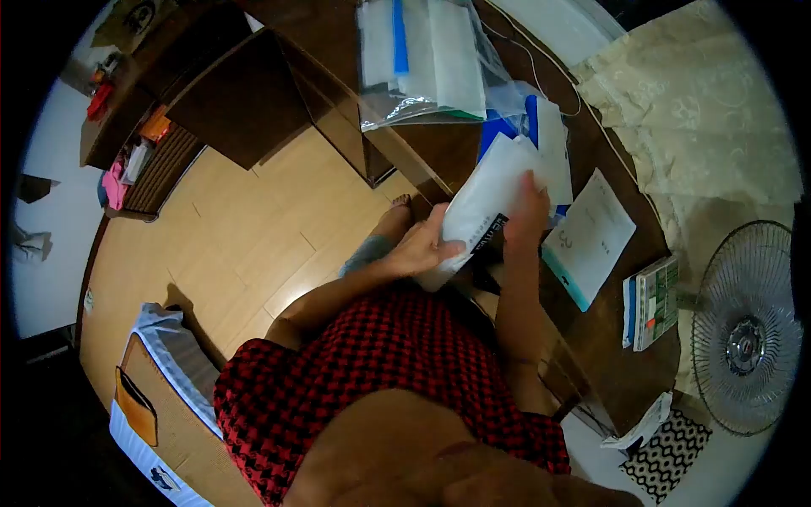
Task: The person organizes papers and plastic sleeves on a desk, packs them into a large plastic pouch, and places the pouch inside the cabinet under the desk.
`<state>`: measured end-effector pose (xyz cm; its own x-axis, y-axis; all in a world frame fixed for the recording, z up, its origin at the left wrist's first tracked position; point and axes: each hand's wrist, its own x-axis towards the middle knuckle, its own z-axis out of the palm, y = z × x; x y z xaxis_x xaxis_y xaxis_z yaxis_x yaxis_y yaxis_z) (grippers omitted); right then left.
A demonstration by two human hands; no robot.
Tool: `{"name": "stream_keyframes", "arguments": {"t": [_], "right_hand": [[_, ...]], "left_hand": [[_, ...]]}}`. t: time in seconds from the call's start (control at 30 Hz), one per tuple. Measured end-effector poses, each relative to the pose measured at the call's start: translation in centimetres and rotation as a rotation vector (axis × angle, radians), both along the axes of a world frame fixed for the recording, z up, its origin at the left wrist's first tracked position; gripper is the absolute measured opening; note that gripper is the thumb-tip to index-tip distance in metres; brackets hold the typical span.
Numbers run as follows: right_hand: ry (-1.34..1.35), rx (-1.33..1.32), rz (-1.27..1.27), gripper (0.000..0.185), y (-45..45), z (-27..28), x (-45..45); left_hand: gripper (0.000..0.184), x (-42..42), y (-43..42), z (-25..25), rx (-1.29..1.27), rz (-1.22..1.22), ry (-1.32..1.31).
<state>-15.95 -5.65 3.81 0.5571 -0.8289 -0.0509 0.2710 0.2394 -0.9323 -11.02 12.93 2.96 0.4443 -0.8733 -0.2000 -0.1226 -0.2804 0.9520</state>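
A white packet (481,198) with a black printed label is held up in front of my body, tilted. My left hand (425,247) grips its lower left part, thumb across the front. At the packet's upper right edge is my right hand (530,211), slightly blurred, with its fingers closed against it. Just beyond lie blue-and-white packaging (553,148) and a large clear zip bag (435,63) with white and blue contents. To the right of my right hand, a flat white pouch (590,241) with a teal edge rests on the dark desk (646,241).
Farther right are a stack of small boxes or booklets (650,302) and a clear-bladed fan (743,342). A cable (604,135) runs along the desk's back by the curtain (693,101). A chair with cloth (173,380) stands at lower left. A wooden cabinet (241,101) is upper left.
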Motion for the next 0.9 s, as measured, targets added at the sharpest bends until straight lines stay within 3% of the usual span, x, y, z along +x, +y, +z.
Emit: {"name": "stream_keyframes", "arguments": {"t": [0.03,0.1,0.2,0.23,0.3,0.37,0.43,0.47,0.5,0.6,0.67,0.73,0.8,0.9], "right_hand": [[0.033,0.050,-0.059,0.034,0.4,0.7,0.3],[0.068,0.101,-0.129,0.032,0.2,0.9,0.6],[0.001,0.054,-0.086,0.026,-1.1,-0.4,-0.2],[-0.031,0.128,0.010,0.024,-1.6,-1.1,-0.3],[-0.014,0.175,0.207,0.029,-1.2,-0.6,-0.6],[-0.021,0.153,0.239,0.033,0.3,-0.5,0.2],[-0.020,0.138,0.337,0.043,1.0,-1.3,0.5],[-0.013,0.147,0.338,0.043,1.3,-1.9,0.2],[0.012,0.153,0.293,0.043,2.3,-1.5,0.1],[0.151,0.037,0.266,0.045,2.7,-4.0,-0.4],[0.071,0.205,0.380,0.049,3.3,-5.0,-1.8],[0.120,0.263,0.329,0.051,4.2,-3.7,-2.2],[0.168,0.321,0.277,0.053,4.7,-3.7,-2.2],[0.209,0.314,0.184,0.052,4.7,-5.4,-1.8]], "left_hand": [[0.031,0.1,-0.3,-1.5,0.002,-0.003,0.002],[0.026,0.3,-1.0,-4.6,-0.354,0.062,0.168],[0.024,0.6,0.1,-4.6,-0.388,0.115,0.350],[0.027,1.3,0.5,-2.4,-0.215,0.050,0.411],[0.028,1.2,-0.2,-3.6,-0.321,0.093,0.403],[0.031,0.8,-0.6,-2.4,-0.474,0.216,0.442],[0.031,1.5,-0.6,-3.7,-0.408,0.240,0.360],[0.031,1.9,-0.6,-4.5,-0.345,0.259,0.277],[0.029,1.6,-1.3,-3.7,-0.441,0.343,0.421],[0.027,1.8,-2.2,-3.3,-0.463,0.445,0.490],[0.027,2.0,-2.4,-4.0,-0.366,0.417,0.428],[0.027,1.5,-2.5,-4.8,-0.266,0.379,0.372],[0.029,0.5,-2.6,-5.5,-0.428,0.239,0.260],[0.030,-0.2,-2.8,-6.1,-0.447,0.213,0.269]]}}
